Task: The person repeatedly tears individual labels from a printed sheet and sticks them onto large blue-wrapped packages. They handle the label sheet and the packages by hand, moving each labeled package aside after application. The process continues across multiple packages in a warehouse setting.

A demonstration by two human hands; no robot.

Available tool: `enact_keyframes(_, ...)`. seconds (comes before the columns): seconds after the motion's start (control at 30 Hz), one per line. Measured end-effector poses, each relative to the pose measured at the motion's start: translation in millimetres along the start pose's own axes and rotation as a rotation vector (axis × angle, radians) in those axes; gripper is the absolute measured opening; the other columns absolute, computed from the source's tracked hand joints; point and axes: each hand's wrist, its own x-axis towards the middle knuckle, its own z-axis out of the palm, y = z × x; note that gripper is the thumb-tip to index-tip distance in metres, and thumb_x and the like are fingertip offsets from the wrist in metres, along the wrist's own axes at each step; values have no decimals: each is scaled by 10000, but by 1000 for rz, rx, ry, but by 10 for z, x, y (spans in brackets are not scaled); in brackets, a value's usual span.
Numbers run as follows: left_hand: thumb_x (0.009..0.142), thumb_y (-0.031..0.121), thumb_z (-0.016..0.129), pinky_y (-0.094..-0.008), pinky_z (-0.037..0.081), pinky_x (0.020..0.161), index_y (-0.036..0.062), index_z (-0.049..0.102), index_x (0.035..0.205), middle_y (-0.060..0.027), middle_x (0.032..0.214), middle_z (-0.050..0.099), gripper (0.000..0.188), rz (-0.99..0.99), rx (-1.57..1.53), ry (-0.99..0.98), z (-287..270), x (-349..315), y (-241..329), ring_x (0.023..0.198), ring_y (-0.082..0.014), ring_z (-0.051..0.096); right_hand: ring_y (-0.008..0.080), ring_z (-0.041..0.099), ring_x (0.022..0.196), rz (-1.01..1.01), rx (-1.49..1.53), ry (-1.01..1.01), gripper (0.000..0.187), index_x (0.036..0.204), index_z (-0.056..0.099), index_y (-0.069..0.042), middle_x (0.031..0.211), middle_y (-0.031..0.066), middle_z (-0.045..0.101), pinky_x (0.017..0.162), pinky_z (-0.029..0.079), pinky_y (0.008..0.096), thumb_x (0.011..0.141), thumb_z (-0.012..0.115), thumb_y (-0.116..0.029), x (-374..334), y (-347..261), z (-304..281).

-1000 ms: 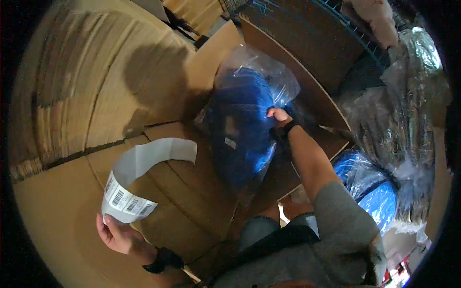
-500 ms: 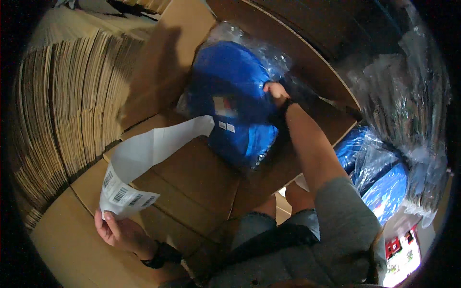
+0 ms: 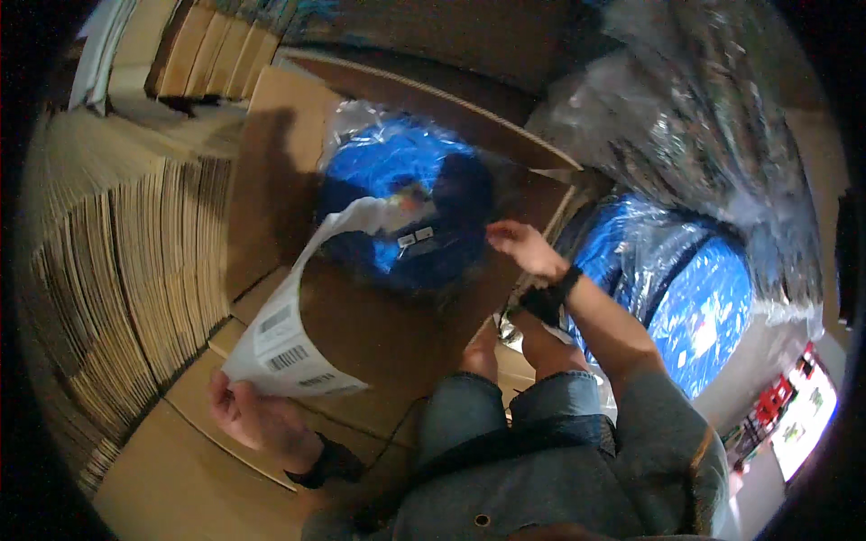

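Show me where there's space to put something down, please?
Bare cardboard shows at lower left, between the cardboard stack and the left hand. Another bare patch lies in front of the blue bundle, between the label strip and the right hand. It's crowded right of the box, with plastic-wrapped blue bundles.

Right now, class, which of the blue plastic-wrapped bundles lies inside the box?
The bundle left of the right hand, with small white labels; the other blue bundles are outside the box, to the right.
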Motion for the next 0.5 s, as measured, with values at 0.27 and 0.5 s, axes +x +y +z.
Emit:
enact_keyframes(0.27, 824, 352, 541, -454, 406, 884, 107, 360, 1204, -138, 1175, 436, 487, 558, 146, -276, 554, -295, 127, 1060, -320, 451, 256, 563, 940, -18, 95, 397, 327, 1102, 511, 16, 972, 149, 596, 835, 432, 326, 800, 570, -91, -1832, 365, -379)
enact_keyframes(0.5, 810, 426, 553, -476, 403, 886, 130, 392, 1185, -112, 1138, 472, 504, 239, 97, -350, 1953, -1360, 783, 1039, -287, 473, 376, 370, 1139, 170, -412, 1101, 561, 1179, 429, -12, 1227, 216, 399, 964, 311, 432, 668, 645, -98, -3085, 1460, -971)
